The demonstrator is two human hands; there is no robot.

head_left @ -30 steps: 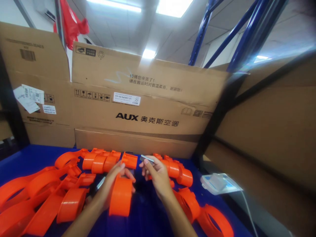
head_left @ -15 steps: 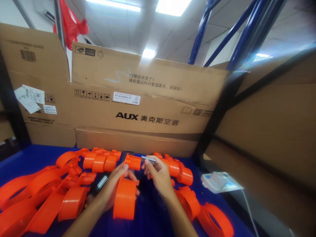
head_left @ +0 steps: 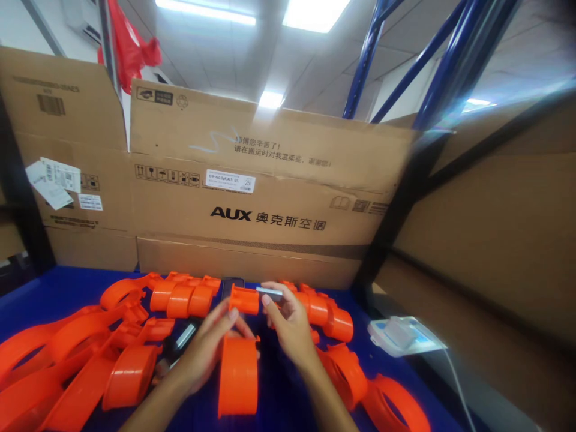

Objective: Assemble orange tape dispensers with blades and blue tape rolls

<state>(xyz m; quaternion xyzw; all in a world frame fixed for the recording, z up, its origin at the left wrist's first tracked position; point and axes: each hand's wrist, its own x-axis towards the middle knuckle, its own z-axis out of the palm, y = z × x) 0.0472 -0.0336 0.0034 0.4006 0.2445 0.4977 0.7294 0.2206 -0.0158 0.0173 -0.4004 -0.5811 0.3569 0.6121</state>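
Note:
In the head view my left hand (head_left: 211,342) is closed around an orange plastic tape dispenser (head_left: 239,375), its wide curved band hanging down and its ribbed end pointing up and to the right. My right hand (head_left: 288,321) pinches a small grey metal blade (head_left: 269,294) with a fine toothed edge. The blade sits right beside the dispenser's ribbed end; whether the two touch I cannot tell. My left fingers are partly hidden behind the orange band.
More orange dispensers lie on the blue surface (head_left: 76,279) to the left (head_left: 130,375) and right (head_left: 339,324). Dark and silvery items (head_left: 184,336) lie beside my left wrist. A white plastic case (head_left: 400,336) with a cable stands right. A cardboard sheet (head_left: 180,210) rises behind.
The dispenser in my left hand has shifted slightly right and down, its band now turned more squarely towards me. My right hand still holds the blade at nearly the same spot.

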